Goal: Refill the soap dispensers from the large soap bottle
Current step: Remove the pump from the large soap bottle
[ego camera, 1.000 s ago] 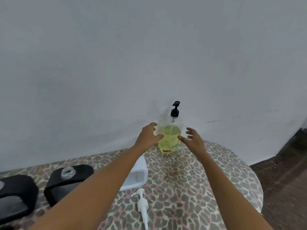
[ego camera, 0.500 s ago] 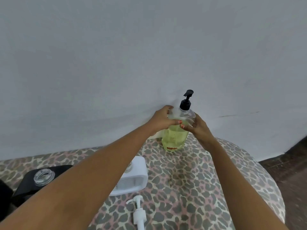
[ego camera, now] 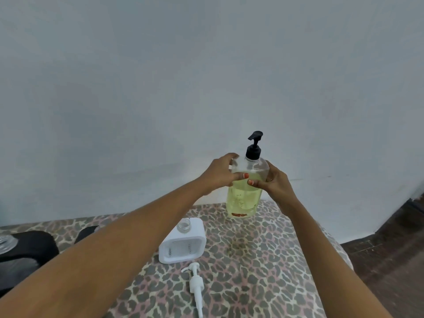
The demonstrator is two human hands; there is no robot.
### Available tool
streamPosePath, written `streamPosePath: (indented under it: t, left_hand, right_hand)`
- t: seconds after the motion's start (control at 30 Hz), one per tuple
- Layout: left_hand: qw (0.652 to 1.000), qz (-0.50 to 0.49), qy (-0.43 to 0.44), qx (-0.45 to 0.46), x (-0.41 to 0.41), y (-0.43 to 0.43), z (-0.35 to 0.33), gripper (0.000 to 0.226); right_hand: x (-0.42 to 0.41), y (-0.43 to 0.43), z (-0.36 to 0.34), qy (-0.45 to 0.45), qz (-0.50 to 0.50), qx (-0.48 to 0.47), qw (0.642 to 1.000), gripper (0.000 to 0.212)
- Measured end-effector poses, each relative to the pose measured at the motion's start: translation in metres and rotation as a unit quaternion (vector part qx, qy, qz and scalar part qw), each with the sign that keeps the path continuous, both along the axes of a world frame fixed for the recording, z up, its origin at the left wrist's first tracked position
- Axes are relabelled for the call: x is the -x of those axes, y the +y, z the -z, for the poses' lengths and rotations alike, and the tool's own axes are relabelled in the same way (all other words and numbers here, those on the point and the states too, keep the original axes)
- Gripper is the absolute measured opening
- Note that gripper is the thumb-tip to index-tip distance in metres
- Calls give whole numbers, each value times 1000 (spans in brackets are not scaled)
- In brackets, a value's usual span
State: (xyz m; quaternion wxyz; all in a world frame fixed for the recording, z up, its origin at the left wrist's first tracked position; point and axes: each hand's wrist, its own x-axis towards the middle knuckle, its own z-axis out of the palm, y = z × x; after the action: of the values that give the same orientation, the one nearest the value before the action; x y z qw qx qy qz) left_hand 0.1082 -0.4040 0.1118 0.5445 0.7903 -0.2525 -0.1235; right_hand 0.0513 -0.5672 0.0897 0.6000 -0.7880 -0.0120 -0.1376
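The large clear soap bottle [ego camera: 243,196] holds yellow-green liquid and carries a black pump [ego camera: 253,148]. It is upright, held just above the far side of the table. My left hand [ego camera: 220,173] grips its upper left shoulder. My right hand [ego camera: 273,180] grips its upper right side, thumb across the front. A white square dispenser [ego camera: 183,244] stands open-necked nearer to me, its white pump [ego camera: 196,283] lying loose on the cloth in front of it. Two black dispensers [ego camera: 27,251] sit at the far left; the one [ego camera: 86,232] behind my left forearm is mostly hidden.
The table wears a leopard-print cloth [ego camera: 263,260] and ends in a rounded edge on the right. A plain pale wall [ego camera: 206,76] rises directly behind the bottle. Dark floor [ego camera: 390,249] shows at the lower right.
Both hands closed round the large bottle, which had stood on the table, and raised it slightly. The camera view also shifted, bringing the white dispenser out from behind my left arm.
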Motion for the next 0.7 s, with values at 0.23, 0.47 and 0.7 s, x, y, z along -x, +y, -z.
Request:
streamPosePath:
  t: [0.23, 0.47, 0.7]
  left_hand:
    - [999, -3, -50, -9, 60, 55, -56, 68]
    - [999, -30, -32, -26, 125, 137, -48, 65]
    - [994, -66, -17, -91, 161, 193, 5, 68]
  right_hand:
    - [60, 49, -57, -21, -12, 8, 1000, 47]
    - [113, 126, -45, 8, -27, 17, 999, 44]
    - [138, 183, 14, 67, -41, 13, 997, 52]
